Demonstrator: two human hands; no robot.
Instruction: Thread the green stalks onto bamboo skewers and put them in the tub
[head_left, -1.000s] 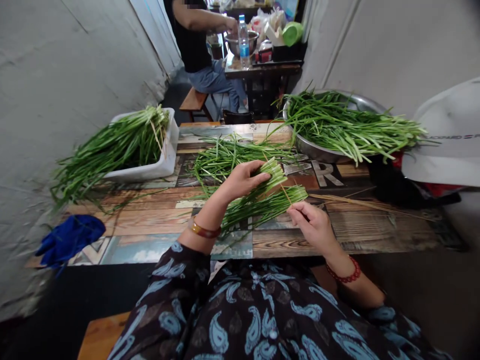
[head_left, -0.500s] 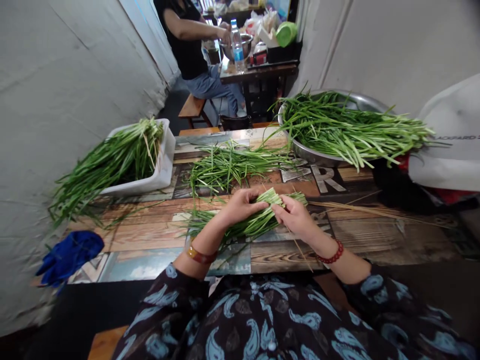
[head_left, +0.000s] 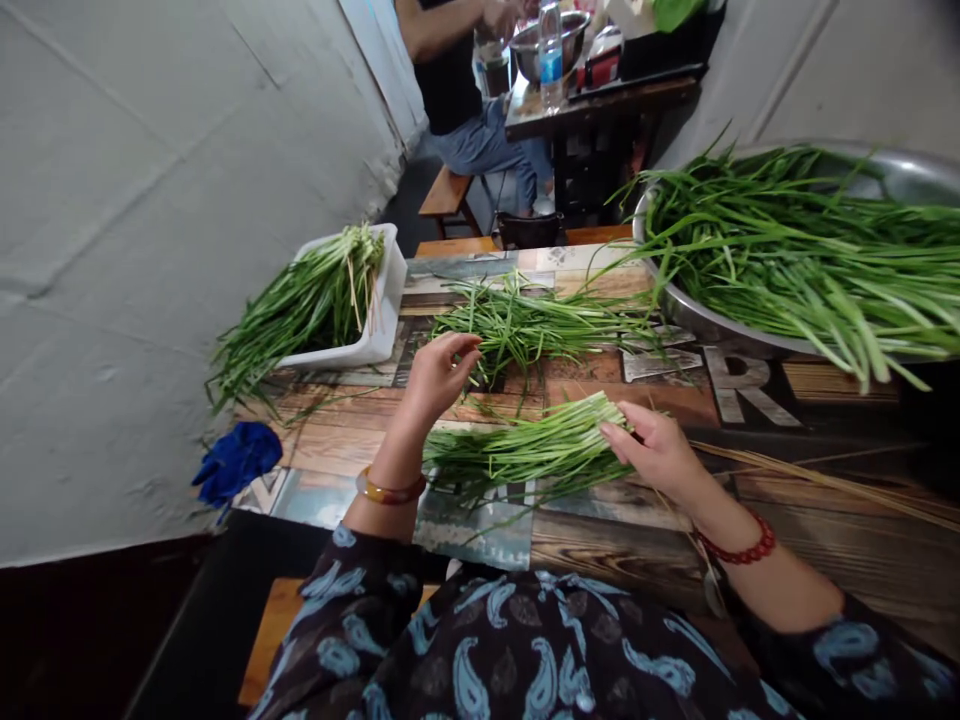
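My right hand point(head_left: 651, 442) is closed on the pale stem ends of a bunch of garlic chives point(head_left: 551, 440), which lies across the table with its green leaves toward the left. My left hand point(head_left: 442, 372) is raised off the bunch, at the left edge of a loose pile of garlic chives point(head_left: 540, 325). Its fingers are curved, with a gap between thumb and fingertips, and nothing shows in them. Thin straw-like strips point(head_left: 817, 478) lie to the right of my right hand.
A white plastic bin point(head_left: 386, 300) with chives stands at the left, a steel basin point(head_left: 750, 335) heaped with chives at the right. A blue cloth or glove point(head_left: 238, 462) lies at the left table edge. Beyond, a person point(head_left: 450, 90) sits by another table with a bottle point(head_left: 551, 65).
My left hand has let go of the bunch and moved left and up toward the loose pile. My right hand still grips the stem ends. The view has turned left.
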